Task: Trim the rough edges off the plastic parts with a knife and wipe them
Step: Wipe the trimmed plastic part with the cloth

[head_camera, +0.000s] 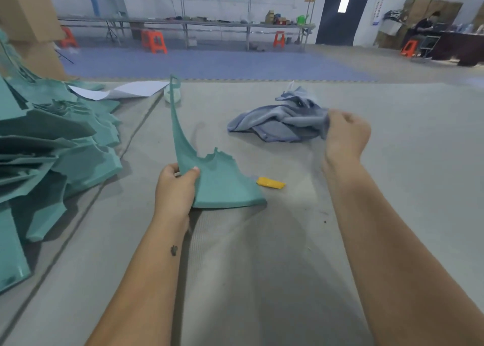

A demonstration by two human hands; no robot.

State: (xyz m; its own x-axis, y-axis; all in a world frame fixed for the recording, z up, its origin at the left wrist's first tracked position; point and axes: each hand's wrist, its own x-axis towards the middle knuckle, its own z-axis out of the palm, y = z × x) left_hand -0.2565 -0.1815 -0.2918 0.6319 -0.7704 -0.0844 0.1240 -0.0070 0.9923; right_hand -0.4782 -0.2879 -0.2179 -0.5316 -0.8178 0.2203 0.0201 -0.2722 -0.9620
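The left hand holds the green part up near the middle of the table, the right hand grips the cloth, and the thin tip might bend if wiped hard.

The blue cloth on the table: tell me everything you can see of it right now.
The blue cloth is a soft, crumpled grey-blue fabric with a stitched hem, bunched in loose folds on the grey table, beyond the yellow knife. Its near-right end is gathered in the grip of the right hand, which lifts that part slightly while the rest lies on the surface. A darker patch shows among the upper folds. It lies apart from the teal plastic part in the left hand.
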